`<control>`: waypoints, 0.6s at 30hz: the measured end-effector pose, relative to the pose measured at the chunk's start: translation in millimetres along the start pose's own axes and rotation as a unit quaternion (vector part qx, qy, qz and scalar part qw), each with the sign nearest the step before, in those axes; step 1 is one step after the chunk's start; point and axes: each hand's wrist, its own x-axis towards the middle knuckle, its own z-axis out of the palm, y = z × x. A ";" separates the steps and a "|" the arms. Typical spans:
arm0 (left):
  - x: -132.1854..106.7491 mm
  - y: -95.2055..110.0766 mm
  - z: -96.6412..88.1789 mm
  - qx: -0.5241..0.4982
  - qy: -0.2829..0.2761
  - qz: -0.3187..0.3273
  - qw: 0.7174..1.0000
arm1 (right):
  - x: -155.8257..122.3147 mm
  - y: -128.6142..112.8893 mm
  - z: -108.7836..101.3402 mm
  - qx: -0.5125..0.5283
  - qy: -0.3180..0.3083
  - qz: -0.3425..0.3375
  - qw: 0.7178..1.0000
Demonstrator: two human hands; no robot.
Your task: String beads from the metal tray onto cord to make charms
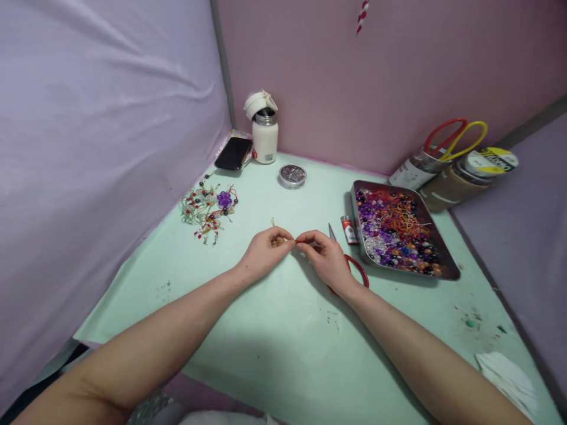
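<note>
In the middle of the table my left hand [266, 251] and my right hand [328, 260] meet fingertip to fingertip, both closed in a pinch. A thin yellowish cord [273, 221] pokes out above the left fingers. Between the right thumb and forefinger shows a small red bead [298, 241], partly hidden by the fingers. Red-handled scissors [361, 271] lie partly under my right hand and wrist. Just beyond them is a red and white lighter [348, 230].
A metal tray [449, 268] of beads and cords stands right, before jars [465, 180] and red and yellow handles [463, 139]. Strung beads [201, 209] lie left. Behind are a phone [234, 154], an open white bottle [265, 140] and a round container [293, 176]. White tissue [507, 381] lies front right.
</note>
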 end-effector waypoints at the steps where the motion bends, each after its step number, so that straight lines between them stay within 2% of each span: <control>1: -0.2 -0.6 0.1 0.003 0.002 0.007 1.000 | 0.1 0.5 0.0 0.001 0.000 0.000 1.000; 7: -2.8 0.0 -0.3 0.020 0.011 0.049 0.999 | -0.3 -0.3 0.5 0.005 0.004 0.003 1.000; 18: -0.6 -1.0 -1.4 0.066 0.017 0.068 0.995 | 0.0 1.1 0.6 0.005 0.008 0.002 1.000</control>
